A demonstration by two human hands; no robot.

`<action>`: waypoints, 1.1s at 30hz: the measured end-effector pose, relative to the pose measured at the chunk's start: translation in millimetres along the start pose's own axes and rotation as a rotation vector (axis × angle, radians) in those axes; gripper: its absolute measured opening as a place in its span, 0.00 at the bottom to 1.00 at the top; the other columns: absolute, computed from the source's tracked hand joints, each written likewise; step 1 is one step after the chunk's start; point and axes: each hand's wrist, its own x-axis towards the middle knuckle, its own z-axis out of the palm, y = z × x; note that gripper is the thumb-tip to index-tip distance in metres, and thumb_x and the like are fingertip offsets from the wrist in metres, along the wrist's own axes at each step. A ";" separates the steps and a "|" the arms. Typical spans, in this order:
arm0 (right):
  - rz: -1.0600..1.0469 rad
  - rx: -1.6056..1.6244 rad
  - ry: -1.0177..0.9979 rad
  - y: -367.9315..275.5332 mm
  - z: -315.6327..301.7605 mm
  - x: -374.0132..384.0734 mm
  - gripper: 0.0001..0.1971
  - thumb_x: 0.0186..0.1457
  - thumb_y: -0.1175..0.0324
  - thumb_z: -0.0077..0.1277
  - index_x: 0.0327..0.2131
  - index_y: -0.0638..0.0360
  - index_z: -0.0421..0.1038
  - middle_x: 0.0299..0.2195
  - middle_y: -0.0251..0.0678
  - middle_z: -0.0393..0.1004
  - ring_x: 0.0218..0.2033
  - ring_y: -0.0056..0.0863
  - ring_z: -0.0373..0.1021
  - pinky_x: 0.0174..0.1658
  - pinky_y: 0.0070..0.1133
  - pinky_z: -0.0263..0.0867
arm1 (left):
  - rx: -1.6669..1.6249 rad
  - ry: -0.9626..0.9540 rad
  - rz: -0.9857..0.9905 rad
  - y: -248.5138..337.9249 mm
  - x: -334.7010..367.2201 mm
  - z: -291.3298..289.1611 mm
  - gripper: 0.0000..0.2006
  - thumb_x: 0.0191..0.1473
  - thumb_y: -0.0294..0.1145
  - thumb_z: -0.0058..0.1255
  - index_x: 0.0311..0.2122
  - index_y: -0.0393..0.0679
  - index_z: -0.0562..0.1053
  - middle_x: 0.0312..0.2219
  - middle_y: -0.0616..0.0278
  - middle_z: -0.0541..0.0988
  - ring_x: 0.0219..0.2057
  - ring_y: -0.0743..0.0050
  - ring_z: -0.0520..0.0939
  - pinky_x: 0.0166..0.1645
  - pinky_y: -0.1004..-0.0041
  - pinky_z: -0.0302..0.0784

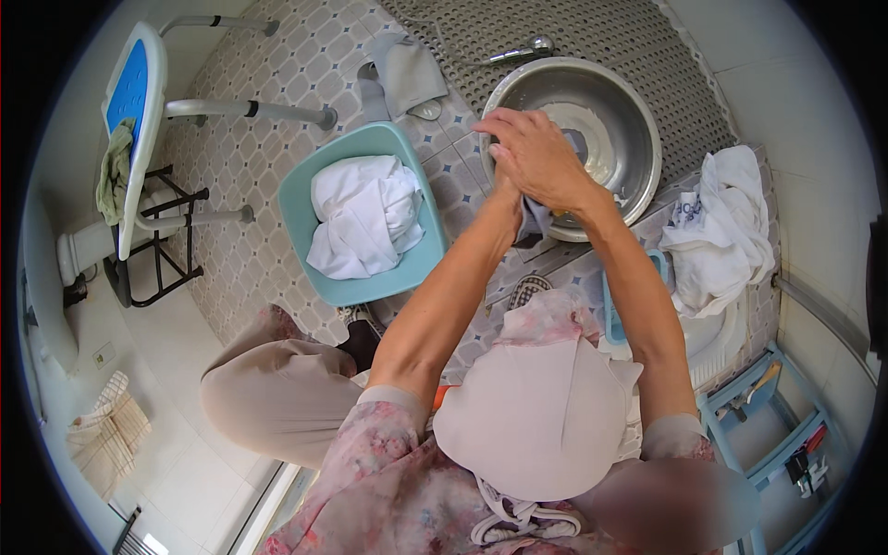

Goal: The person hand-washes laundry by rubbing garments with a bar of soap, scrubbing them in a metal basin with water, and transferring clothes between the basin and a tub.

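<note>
Over the left side of a steel basin [647, 153], my two hands are pressed together. My right hand [546, 159] lies on top, its fingers curled over my left hand [506, 176], most of which it hides. A grey cloth [534, 222] is bunched between them; one end hangs by my left wrist and another bit shows past my right fingers. Whether it is a sock cannot be made out. A little whitish water stands in the basin. Left of my arms, a light-blue square tub [294, 208] holds crumpled white cloth [365, 217].
A shower head [527, 50] lies on the grey perforated mat [462, 42] beyond the basin. Grey fabric pieces [407, 74] lie on the tiles. White cloth [721, 231] is heaped at right, above a blue shelf rack [768, 435]. A blue-seated shower chair [139, 92] stands far left.
</note>
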 end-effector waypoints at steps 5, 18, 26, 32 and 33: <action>0.382 -0.040 -0.216 10.4 3.2 9.4 0.20 0.58 0.64 0.40 0.51 0.57 0.69 0.54 0.43 0.67 0.53 0.48 0.62 0.56 0.36 0.60 | -0.121 -0.014 -0.026 -16.1 8.7 -13.2 0.22 0.61 0.49 0.37 0.42 0.40 0.73 0.35 0.59 0.79 0.34 0.66 0.80 0.42 0.70 0.76; 0.708 1.442 -0.067 64.6 -40.9 -51.4 0.18 0.62 0.61 0.42 0.50 0.60 0.69 0.33 0.26 0.70 0.26 0.10 0.62 0.26 0.11 0.59 | -0.186 -0.424 -0.031 39.0 -23.3 -2.0 0.32 0.53 0.55 0.50 0.50 0.33 0.68 0.41 0.49 0.78 0.40 0.57 0.81 0.49 0.63 0.78; 0.606 0.923 0.000 34.2 -63.4 -67.0 0.16 0.56 0.68 0.52 0.48 0.59 0.70 0.36 0.26 0.72 0.32 0.12 0.66 0.33 0.12 0.64 | 0.480 -0.369 0.293 49.6 0.8 -13.1 0.25 0.40 0.21 0.48 0.49 0.37 0.70 0.38 0.62 0.77 0.40 0.72 0.77 0.48 0.74 0.70; 0.625 0.919 0.175 -18.1 -88.0 -63.5 0.14 0.55 0.71 0.51 0.46 0.62 0.72 0.37 0.29 0.75 0.37 0.17 0.69 0.43 0.18 0.66 | 1.023 0.040 0.936 44.7 30.1 -32.7 0.12 0.44 0.24 0.54 0.37 0.35 0.76 0.32 0.64 0.77 0.34 0.74 0.77 0.41 0.74 0.72; 0.553 0.815 0.200 -22.0 -84.1 -63.1 0.14 0.55 0.72 0.51 0.46 0.62 0.72 0.36 0.31 0.76 0.37 0.18 0.70 0.44 0.19 0.66 | 1.022 0.029 0.937 40.6 34.3 -31.0 0.12 0.44 0.24 0.54 0.37 0.35 0.76 0.32 0.64 0.77 0.34 0.74 0.77 0.41 0.74 0.72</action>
